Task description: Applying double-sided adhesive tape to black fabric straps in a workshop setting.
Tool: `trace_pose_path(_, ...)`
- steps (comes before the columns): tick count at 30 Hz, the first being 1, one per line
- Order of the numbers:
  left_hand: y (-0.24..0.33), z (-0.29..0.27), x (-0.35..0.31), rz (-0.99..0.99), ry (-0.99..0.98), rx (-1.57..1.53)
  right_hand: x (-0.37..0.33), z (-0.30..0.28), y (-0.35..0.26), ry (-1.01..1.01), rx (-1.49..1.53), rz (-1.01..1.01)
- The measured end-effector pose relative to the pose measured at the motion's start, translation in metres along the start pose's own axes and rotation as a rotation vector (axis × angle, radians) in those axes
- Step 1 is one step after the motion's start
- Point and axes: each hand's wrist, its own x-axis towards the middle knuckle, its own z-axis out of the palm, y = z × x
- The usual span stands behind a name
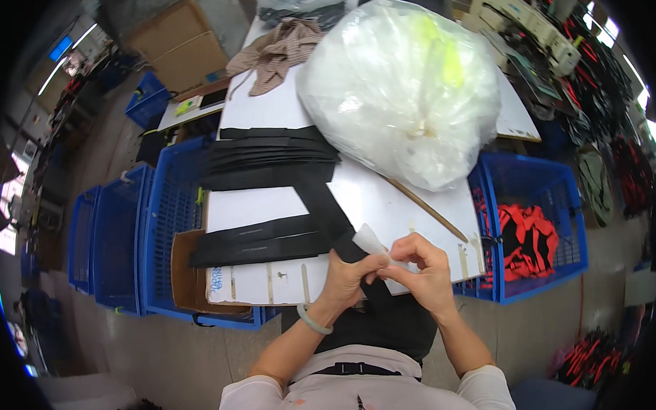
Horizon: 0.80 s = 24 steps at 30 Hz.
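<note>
My left hand, a pale bangle on its wrist, is closed on a long black fabric strip. That strip runs slantwise over the table and passes down under my hands at the front edge. A small thin white piece sticks up between my hands. My right hand pinches at its lower end, fingertips close against my left thumb. Whether the white piece is attached to the strip is hidden by my fingers. To the left lie flat black strips and, behind them, a layered stack of black strips.
A big clear plastic bag of white material covers the table's far middle. A wooden stick lies on the white tabletop. Blue crates stand left; another blue crate at right holds red-and-black pieces. A checked cloth lies behind.
</note>
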Motion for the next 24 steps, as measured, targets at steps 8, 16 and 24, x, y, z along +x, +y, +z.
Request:
trace_pose_path(8,0.022,-0.025,0.001,0.060,-0.293,0.050,-0.009,0.006,0.005,-0.102,1.196,0.678)
trace_pose_path(16,0.050,-0.047,0.000,0.046,-0.739,0.161,-0.026,0.028,-0.020,-0.234,1.560,1.009)
trace_pose_path(24,0.042,-0.029,-0.012,0.209,-0.207,0.333,-0.007,0.031,-0.030,-0.088,0.223,0.243)
